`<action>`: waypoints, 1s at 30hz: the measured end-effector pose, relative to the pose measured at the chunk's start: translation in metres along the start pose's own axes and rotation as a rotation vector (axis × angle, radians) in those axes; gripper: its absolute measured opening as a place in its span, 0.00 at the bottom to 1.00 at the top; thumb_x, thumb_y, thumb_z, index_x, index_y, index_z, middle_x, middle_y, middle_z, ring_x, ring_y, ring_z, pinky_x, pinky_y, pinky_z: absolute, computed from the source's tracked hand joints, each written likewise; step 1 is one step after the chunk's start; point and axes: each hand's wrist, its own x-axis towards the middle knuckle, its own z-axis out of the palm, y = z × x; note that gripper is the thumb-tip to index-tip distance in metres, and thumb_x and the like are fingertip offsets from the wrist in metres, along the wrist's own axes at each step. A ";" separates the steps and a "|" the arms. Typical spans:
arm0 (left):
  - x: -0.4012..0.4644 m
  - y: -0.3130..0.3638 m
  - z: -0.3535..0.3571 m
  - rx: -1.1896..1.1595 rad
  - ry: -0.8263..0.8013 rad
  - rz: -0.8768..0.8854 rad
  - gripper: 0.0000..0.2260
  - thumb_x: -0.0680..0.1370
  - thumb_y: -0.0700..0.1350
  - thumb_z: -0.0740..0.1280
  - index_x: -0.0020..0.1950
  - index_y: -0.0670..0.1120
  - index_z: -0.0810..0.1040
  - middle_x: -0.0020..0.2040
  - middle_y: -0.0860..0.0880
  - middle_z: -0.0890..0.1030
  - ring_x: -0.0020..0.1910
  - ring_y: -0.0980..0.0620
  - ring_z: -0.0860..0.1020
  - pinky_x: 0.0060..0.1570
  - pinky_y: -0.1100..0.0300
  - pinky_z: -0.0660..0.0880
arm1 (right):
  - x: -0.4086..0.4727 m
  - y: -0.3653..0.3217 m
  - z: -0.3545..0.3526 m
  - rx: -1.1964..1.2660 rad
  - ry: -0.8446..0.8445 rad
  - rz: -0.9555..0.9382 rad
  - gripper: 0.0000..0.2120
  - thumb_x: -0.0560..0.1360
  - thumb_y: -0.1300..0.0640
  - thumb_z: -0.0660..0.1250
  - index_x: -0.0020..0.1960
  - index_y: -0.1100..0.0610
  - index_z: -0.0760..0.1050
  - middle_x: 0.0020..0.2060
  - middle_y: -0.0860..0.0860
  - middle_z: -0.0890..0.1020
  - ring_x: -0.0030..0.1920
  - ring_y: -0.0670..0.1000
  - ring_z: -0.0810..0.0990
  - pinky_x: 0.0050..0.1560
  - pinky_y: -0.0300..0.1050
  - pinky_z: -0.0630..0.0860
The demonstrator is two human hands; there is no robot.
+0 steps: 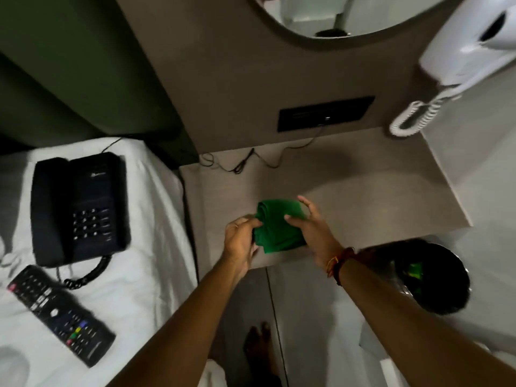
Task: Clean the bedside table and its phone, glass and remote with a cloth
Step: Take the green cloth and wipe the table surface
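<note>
A folded green cloth (275, 226) is held over the front part of the beige bedside table (363, 196). My left hand (241, 241) pinches the cloth's left edge. My right hand (314, 230) grips its right side, thumb on top and fingers spread behind it. A black desk phone (78, 205) lies on the white bed at the left, its coiled cord trailing down. Below the phone lies a black remote (60, 314) with coloured buttons. A clear glass (12, 367) shows faintly at the bottom left corner, blurred.
The white bed (145, 247) fills the left side. Thin black cables (237, 163) run along the table's back edge below a black wall socket panel (325, 113). A black waste bin (418, 277) stands right of the table. A white wall hair dryer (469, 51) hangs at top right.
</note>
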 end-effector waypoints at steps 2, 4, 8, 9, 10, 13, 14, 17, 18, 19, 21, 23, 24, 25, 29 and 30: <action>0.017 -0.004 -0.023 -0.004 0.098 0.004 0.14 0.77 0.29 0.63 0.37 0.44 0.72 0.40 0.39 0.78 0.35 0.45 0.77 0.33 0.57 0.76 | 0.017 0.005 0.017 -0.148 -0.077 -0.008 0.37 0.76 0.71 0.68 0.78 0.45 0.63 0.72 0.59 0.73 0.69 0.61 0.76 0.69 0.63 0.76; 0.036 -0.009 -0.042 -0.009 0.159 0.033 0.15 0.76 0.26 0.63 0.40 0.45 0.70 0.40 0.40 0.77 0.37 0.44 0.78 0.35 0.55 0.80 | 0.034 0.012 0.035 -0.308 -0.138 -0.057 0.39 0.75 0.73 0.68 0.78 0.47 0.63 0.73 0.58 0.72 0.71 0.60 0.74 0.69 0.62 0.76; 0.069 -0.022 -0.055 0.135 0.234 0.113 0.14 0.76 0.26 0.65 0.50 0.45 0.73 0.51 0.35 0.82 0.52 0.35 0.83 0.57 0.37 0.81 | 0.067 0.032 0.049 -0.733 -0.186 -0.236 0.35 0.76 0.69 0.69 0.80 0.53 0.63 0.72 0.59 0.71 0.72 0.59 0.72 0.69 0.46 0.72; 0.074 -0.024 -0.057 0.226 0.243 0.142 0.13 0.75 0.27 0.67 0.51 0.44 0.74 0.52 0.35 0.83 0.53 0.34 0.84 0.56 0.36 0.82 | 0.073 0.038 0.050 -0.879 -0.210 -0.259 0.34 0.77 0.65 0.69 0.80 0.53 0.61 0.72 0.60 0.69 0.71 0.61 0.71 0.70 0.49 0.72; 0.078 -0.028 -0.060 0.336 0.242 0.178 0.12 0.75 0.28 0.68 0.51 0.44 0.75 0.52 0.35 0.84 0.53 0.34 0.84 0.55 0.38 0.82 | 0.078 0.044 0.050 -1.088 -0.228 -0.279 0.33 0.79 0.59 0.68 0.81 0.52 0.60 0.72 0.61 0.68 0.71 0.63 0.71 0.70 0.55 0.73; 0.086 -0.038 -0.072 0.697 0.250 0.362 0.08 0.74 0.33 0.70 0.53 0.39 0.80 0.52 0.39 0.83 0.50 0.41 0.83 0.58 0.50 0.79 | 0.084 0.058 0.053 -1.615 -0.104 -0.552 0.32 0.79 0.43 0.63 0.79 0.55 0.63 0.69 0.63 0.70 0.66 0.65 0.74 0.62 0.59 0.75; 0.085 -0.040 -0.076 0.750 0.278 0.428 0.08 0.75 0.33 0.68 0.54 0.38 0.81 0.54 0.40 0.81 0.52 0.43 0.81 0.60 0.56 0.77 | 0.086 0.063 0.056 -1.651 -0.091 -0.685 0.33 0.78 0.40 0.61 0.79 0.54 0.63 0.70 0.63 0.71 0.66 0.65 0.74 0.63 0.60 0.74; 0.082 -0.047 -0.087 0.853 0.336 0.610 0.12 0.79 0.32 0.64 0.62 0.37 0.79 0.60 0.40 0.78 0.60 0.43 0.78 0.64 0.59 0.71 | 0.105 0.081 0.066 -1.697 -0.318 -0.954 0.33 0.80 0.37 0.55 0.82 0.45 0.54 0.81 0.58 0.59 0.80 0.64 0.60 0.77 0.67 0.61; 0.084 -0.052 -0.088 0.896 0.326 0.636 0.13 0.81 0.34 0.64 0.64 0.37 0.78 0.62 0.40 0.77 0.62 0.44 0.77 0.65 0.57 0.72 | 0.114 0.089 0.066 -1.718 -0.398 -1.000 0.32 0.81 0.37 0.54 0.83 0.44 0.52 0.83 0.56 0.55 0.82 0.62 0.55 0.79 0.68 0.55; 0.083 -0.057 -0.088 0.935 0.316 0.646 0.14 0.81 0.36 0.65 0.67 0.38 0.77 0.64 0.41 0.76 0.64 0.44 0.76 0.67 0.54 0.73 | 0.119 0.097 0.064 -1.733 -0.427 -1.046 0.32 0.82 0.37 0.52 0.83 0.44 0.52 0.84 0.55 0.54 0.83 0.61 0.52 0.79 0.69 0.52; 0.084 -0.065 -0.085 1.006 0.329 0.637 0.18 0.82 0.40 0.67 0.72 0.40 0.74 0.69 0.42 0.74 0.66 0.45 0.73 0.68 0.53 0.73 | 0.132 0.107 0.059 -1.730 -0.418 -1.106 0.31 0.83 0.37 0.51 0.83 0.45 0.52 0.83 0.53 0.55 0.83 0.60 0.52 0.79 0.69 0.50; 0.090 -0.074 -0.082 1.035 0.379 0.651 0.20 0.81 0.39 0.67 0.74 0.39 0.73 0.71 0.42 0.74 0.67 0.45 0.73 0.69 0.53 0.73 | 0.147 0.101 0.058 -1.723 -0.420 -1.146 0.32 0.82 0.36 0.51 0.83 0.45 0.53 0.83 0.53 0.57 0.83 0.60 0.55 0.79 0.69 0.52; 0.091 -0.077 -0.081 1.045 0.409 0.665 0.20 0.82 0.39 0.66 0.74 0.38 0.72 0.71 0.40 0.74 0.68 0.43 0.73 0.70 0.51 0.72 | 0.155 0.094 0.061 -1.735 -0.414 -1.142 0.32 0.81 0.36 0.52 0.83 0.45 0.53 0.83 0.53 0.58 0.82 0.60 0.57 0.79 0.69 0.53; 0.093 -0.082 -0.075 1.053 0.438 0.668 0.20 0.82 0.38 0.64 0.75 0.37 0.72 0.72 0.39 0.73 0.69 0.41 0.73 0.72 0.50 0.71 | 0.169 0.083 0.061 -1.760 -0.398 -1.124 0.33 0.81 0.36 0.53 0.82 0.45 0.54 0.83 0.53 0.58 0.82 0.60 0.57 0.78 0.69 0.54; 0.101 -0.096 -0.059 1.182 0.528 0.653 0.25 0.83 0.46 0.63 0.79 0.40 0.66 0.77 0.41 0.70 0.74 0.42 0.69 0.75 0.47 0.67 | 0.221 0.029 0.071 -1.775 -0.299 -0.995 0.32 0.80 0.37 0.56 0.81 0.45 0.57 0.82 0.54 0.60 0.80 0.62 0.60 0.78 0.71 0.54; 0.104 -0.100 -0.055 1.233 0.537 0.657 0.26 0.84 0.47 0.63 0.80 0.40 0.65 0.78 0.41 0.69 0.76 0.42 0.69 0.76 0.46 0.66 | 0.226 0.023 0.070 -1.760 -0.284 -0.980 0.31 0.80 0.37 0.56 0.81 0.45 0.59 0.81 0.54 0.61 0.80 0.62 0.61 0.78 0.71 0.54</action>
